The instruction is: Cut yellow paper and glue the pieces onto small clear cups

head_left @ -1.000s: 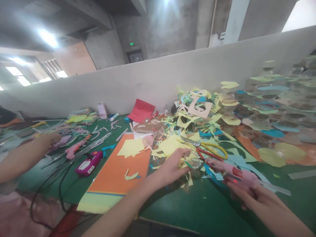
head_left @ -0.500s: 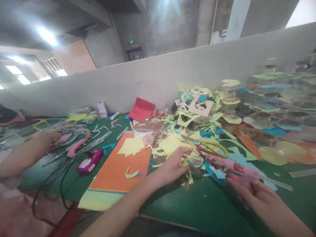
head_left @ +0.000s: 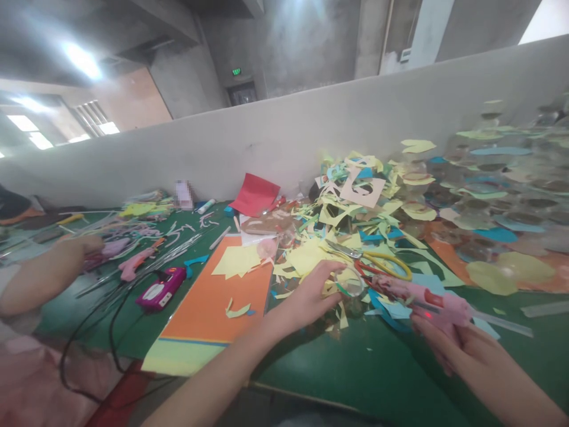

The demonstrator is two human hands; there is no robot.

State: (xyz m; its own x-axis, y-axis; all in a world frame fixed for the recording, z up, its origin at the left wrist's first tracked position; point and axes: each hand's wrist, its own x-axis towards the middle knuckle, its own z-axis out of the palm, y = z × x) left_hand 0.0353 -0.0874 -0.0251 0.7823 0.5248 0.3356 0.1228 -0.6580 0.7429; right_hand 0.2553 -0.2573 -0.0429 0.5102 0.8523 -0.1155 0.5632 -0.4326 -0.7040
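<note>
My right hand (head_left: 460, 347) is wrapped round the handle of a pink hot glue gun (head_left: 438, 302), which has a red light lit and a clear glue stick (head_left: 502, 323) poking out of its back. The gun's nozzle points left at a clear round plastic piece (head_left: 353, 284). My left hand (head_left: 317, 296) pinches that piece by its left side, over the table's paper scraps; its exact shape is hard to make out. Just behind lie scissors (head_left: 386, 264) with yellow and red handles, on yellow paper (head_left: 306, 258).
A heap of cut paper (head_left: 362, 190) rises at the back. Many clear bottle pieces with paper discs (head_left: 493, 207) stand at right. Orange sheets (head_left: 213, 296) lie left of my hand. Beyond are a purple box (head_left: 160, 290) with cables, another pink glue gun (head_left: 137, 261) and another person's arm (head_left: 48, 270).
The glue gun and my right hand have shifted slightly right and down. My left hand keeps its hold on the plastic piece, nearly in place.
</note>
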